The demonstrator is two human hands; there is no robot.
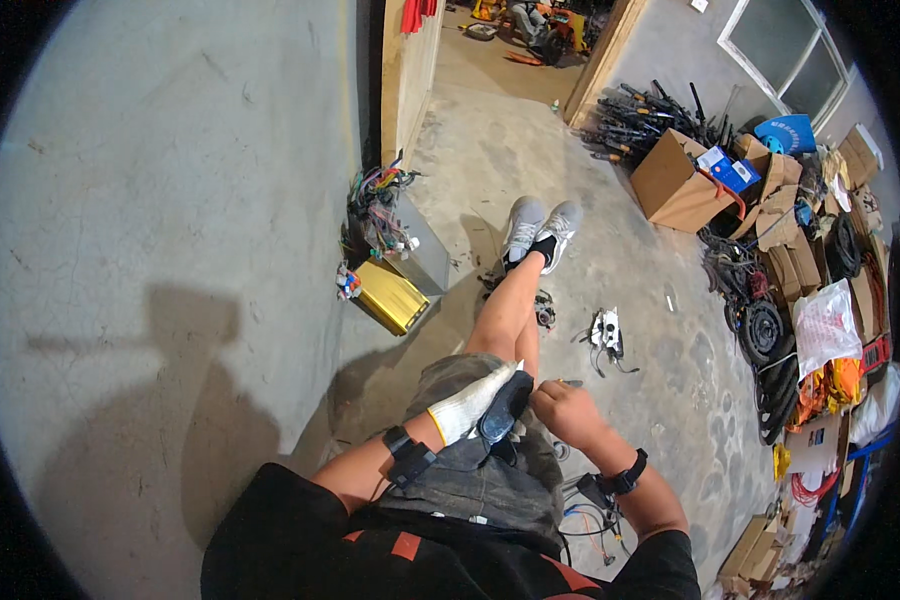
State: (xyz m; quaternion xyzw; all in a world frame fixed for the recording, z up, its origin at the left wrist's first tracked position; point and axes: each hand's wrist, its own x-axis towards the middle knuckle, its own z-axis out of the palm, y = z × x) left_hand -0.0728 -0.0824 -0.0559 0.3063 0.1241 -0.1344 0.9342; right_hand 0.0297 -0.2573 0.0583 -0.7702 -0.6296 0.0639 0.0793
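Left hand (470, 405): gloved in white knit with a yellow cuff, resting on the lap, fingers stretched toward the knees.
Left wrist: black strap just behind the cuff; forearm bare, elbow bent outward.
Right hand (562, 402): bare, curled into a loose fist, just beside the gloved fingertips.
Right wrist: black band; forearm bare, angled inward from lower right.
Legs: stretched forward, crossed at the ankles.

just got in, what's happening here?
A person sits on the concrete floor, legs stretched out. The left hand, in a white work glove, holds a dark part on the lap; the bare right hand works at it. A gold metal box with bundled wires sits by the wall.
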